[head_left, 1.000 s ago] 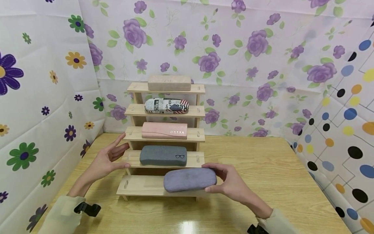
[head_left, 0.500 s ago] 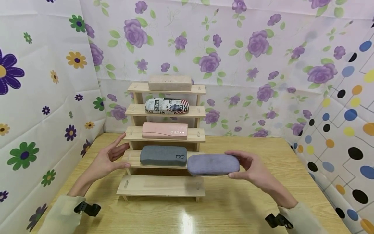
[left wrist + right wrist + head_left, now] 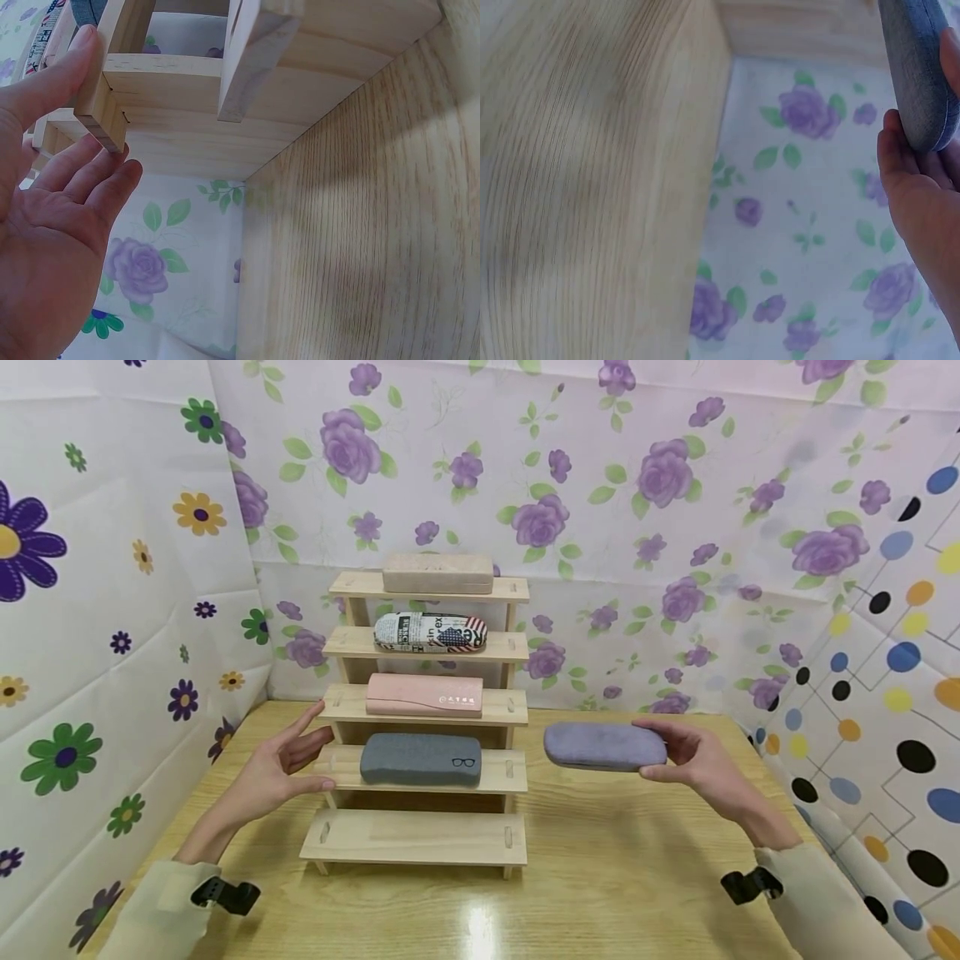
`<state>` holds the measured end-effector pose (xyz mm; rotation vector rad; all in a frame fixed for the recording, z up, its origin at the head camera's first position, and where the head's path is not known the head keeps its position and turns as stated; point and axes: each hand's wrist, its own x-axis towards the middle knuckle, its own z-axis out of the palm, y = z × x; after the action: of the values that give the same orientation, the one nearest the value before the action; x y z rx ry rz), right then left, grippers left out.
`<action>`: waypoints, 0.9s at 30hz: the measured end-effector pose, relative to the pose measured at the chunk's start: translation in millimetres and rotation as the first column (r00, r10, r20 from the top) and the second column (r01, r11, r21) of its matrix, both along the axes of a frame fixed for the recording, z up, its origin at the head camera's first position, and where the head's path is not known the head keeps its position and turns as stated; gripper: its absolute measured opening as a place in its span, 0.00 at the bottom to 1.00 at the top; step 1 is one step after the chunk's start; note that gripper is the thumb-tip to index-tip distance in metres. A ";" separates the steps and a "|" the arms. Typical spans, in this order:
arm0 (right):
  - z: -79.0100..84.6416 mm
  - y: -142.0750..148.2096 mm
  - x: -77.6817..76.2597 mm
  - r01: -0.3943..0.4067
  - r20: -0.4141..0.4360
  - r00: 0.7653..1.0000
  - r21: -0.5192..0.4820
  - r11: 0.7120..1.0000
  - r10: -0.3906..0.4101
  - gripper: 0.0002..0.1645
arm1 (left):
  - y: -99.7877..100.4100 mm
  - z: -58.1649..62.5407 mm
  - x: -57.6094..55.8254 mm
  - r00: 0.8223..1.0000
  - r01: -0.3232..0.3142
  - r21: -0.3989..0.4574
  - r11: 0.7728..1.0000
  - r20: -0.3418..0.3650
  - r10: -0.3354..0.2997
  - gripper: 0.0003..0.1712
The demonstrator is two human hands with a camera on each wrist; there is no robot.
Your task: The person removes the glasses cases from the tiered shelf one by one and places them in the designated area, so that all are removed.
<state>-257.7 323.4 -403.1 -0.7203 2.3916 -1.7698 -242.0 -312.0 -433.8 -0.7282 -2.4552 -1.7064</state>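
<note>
My right hand (image 3: 707, 766) holds a lavender-blue glasses case (image 3: 604, 747) by its right end, thumb in front and fingers behind, to the right of a stepped wooden display stand (image 3: 412, 837). The right wrist view shows that case (image 3: 922, 75) in the fingers. My left hand (image 3: 270, 774) grips the stand's left side, the thumb on one shelf's end and the fingers around the board's edge, as the left wrist view shows. A grey-blue glasses case (image 3: 420, 758) with a glasses print lies on the second shelf from the bottom. The bottom shelf bears nothing.
Higher shelves carry a pink glasses case (image 3: 424, 695), a newsprint-patterned case (image 3: 430, 632) and a beige case (image 3: 438, 574). The stand is on a wood-grain table (image 3: 600, 885). Flowered cloth (image 3: 600, 527) hangs behind, and a dotted cloth (image 3: 885, 735) at the right.
The lavender-blue glasses case has left its spot over the bottom shelf, moving right and farther back with my right hand. My left hand stays at the stand.
</note>
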 end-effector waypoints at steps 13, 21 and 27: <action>-31.9 36.3 -37.8 0.049 0.058 0.997 0.034 0.998 -0.051 0.40 | -0.2 -0.9 -0.1 1.000 -0.001 -0.007 1.000 0.007 0.001 0.65; -48.8 45.7 -53.1 0.072 0.108 0.991 0.064 0.995 -0.078 0.41 | -0.5 -0.6 0.2 1.000 -0.001 -0.012 1.000 0.009 0.001 0.65; -65.8 52.8 -66.8 0.085 0.156 0.983 0.096 0.992 -0.100 0.45 | -0.8 -1.4 -0.2 1.000 0.001 -0.011 1.000 0.010 -0.001 0.65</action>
<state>-324.5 376.2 -468.9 -0.4451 2.4133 -1.6707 -242.2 -312.7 -435.2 -0.7242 -2.4728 -1.7029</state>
